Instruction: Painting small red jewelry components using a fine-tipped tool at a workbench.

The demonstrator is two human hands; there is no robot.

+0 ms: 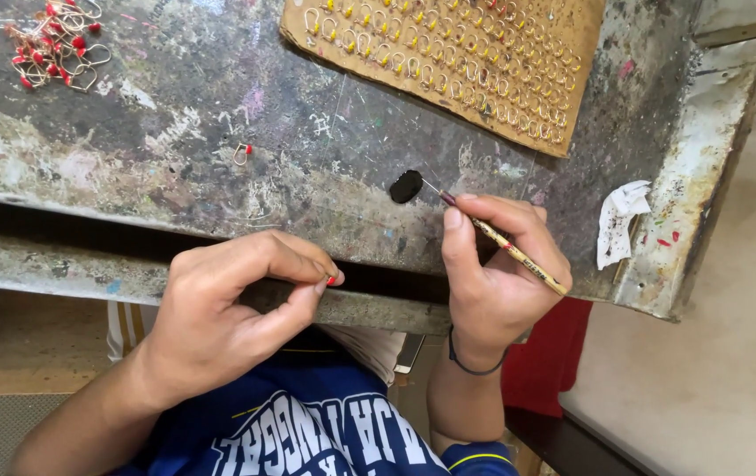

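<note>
The left hand [219, 308] is curled, its thumb and forefinger pinched together on a tiny red-tipped piece [331, 280]; only the red tip shows between the fingertips, just at the near edge of the worn metal worktable [175, 167]. The right hand [492, 273] is closed around a thin paintbrush [506, 247], held like a pen between thumb and first fingers, with the handle slanting back over the hand toward the right and the bristle end pointing far-left. The brush tip sits just beside a small black blob [406, 186] on the table surface; whether it touches the blob cannot be told. A dark band [475, 366] circles the right wrist.

The two hands are near each other but apart, the left slightly nearer and to the left of the right.

Farther out on the table, a single wire loop with a red tip [241, 154] lies alone, to the far left of the left hand. At the far left corner lies a tangled heap of wire loops with red tips [56, 44]. At the far side, right of centre, lies a brown cardboard sheet [448, 62] carrying rows of wire loops with yellow tips. Near the table's right edge lies a crumpled white scrap [618, 220] with a few red flecks beside it. The table surface is scratched and stained with old paint.
</note>
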